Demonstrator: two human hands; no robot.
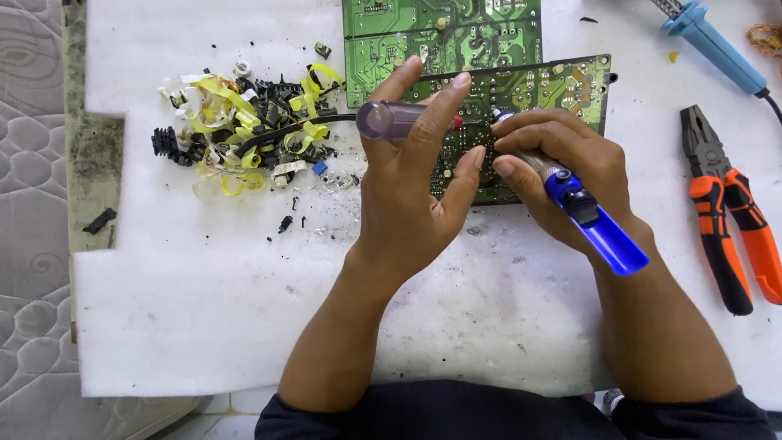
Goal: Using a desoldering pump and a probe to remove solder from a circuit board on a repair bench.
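White foam sheet [204,310]; circuit board [521,90] under both hands, tools gripped.

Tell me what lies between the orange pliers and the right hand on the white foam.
Nothing: between the pliers and the right hand the head view shows only bare white foam.

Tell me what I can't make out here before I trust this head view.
- Tool tips on the circuit board: hidden by the left hand and right hand.
- Second green board: cut off by the top edge.
- Light blue tool: its end runs off the top edge.
- Scrap pile: pieces too small and tangled to identify.
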